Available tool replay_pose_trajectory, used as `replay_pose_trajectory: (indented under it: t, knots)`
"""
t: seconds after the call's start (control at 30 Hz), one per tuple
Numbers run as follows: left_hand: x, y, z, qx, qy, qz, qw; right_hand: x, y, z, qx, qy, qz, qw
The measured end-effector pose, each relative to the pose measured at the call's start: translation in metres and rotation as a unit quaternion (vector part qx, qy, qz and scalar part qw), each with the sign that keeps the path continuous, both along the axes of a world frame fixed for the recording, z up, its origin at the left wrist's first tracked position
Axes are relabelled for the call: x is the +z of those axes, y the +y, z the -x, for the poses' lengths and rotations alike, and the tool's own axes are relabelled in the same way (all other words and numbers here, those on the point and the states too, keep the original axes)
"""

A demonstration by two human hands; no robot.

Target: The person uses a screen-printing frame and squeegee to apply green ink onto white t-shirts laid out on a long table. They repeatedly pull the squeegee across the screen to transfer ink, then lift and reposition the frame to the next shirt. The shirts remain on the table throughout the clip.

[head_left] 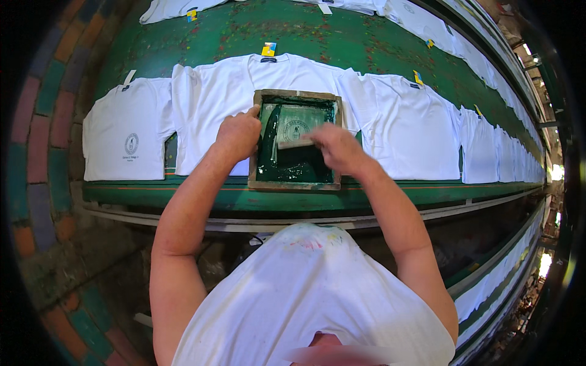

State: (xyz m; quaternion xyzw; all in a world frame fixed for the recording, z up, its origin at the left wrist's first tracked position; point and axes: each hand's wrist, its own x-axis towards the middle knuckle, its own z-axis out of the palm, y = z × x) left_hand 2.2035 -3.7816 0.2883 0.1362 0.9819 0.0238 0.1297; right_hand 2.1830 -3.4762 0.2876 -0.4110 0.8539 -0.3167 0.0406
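Observation:
A wooden-framed printing screen (pixel 294 185) lies on a white T-shirt (pixel 210 91) spread on the green table. Dark green ink covers much of its mesh, and a round emblem shows through the middle. My left hand (pixel 237 135) is closed on the left side of the frame, near its upper corner. Inside the frame, my right hand (pixel 342 149), slightly blurred, grips a squeegee (pixel 294 144) that lies across the mesh just below the emblem. Left of the screen, a folded white T-shirt (pixel 116 122) bears a dark round print. Another white T-shirt (pixel 409 134) lies to the right, showing no print.
The long green table (pixel 220 196) has a metal rail (pixel 140 219) along its near edge. More white shirts (pixel 488 146) continue rightward, and another row (pixel 421 21) lies at the far side. Coloured bricks (pixel 39 140) are at the left. Further shirts (pixel 497 293) lie at the lower right.

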Motion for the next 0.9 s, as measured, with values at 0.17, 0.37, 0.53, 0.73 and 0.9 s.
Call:
replay_pose_trajectory:
  t: [0.17, 0.37, 0.53, 0.73, 0.9]
  knots:
    - [0.002, 0.0, 0.005, 0.0, 0.024, 0.0, 1.0, -0.014, -0.016, 0.062, -0.064, 0.082, 0.002, 0.995]
    - [0.004, -0.001, -0.005, 0.025, 0.06, -0.028, 0.997, -0.011, -0.016, 0.009, -0.036, 0.112, -0.045, 0.992]
    - [-0.017, -0.012, -0.018, 0.097, 0.06, -0.202, 0.973, -0.011, -0.012, -0.053, -0.021, 0.113, 0.009, 0.993]
    - [-0.075, 0.002, -0.052, 0.275, 0.083, -0.485, 0.826, -0.007, -0.007, -0.098, -0.035, 0.085, -0.028, 0.995]
    - [-0.098, 0.027, -0.07, 0.268, 0.203, -0.507, 0.794, 0.0, -0.001, -0.109, -0.011, 0.034, -0.035, 0.999]
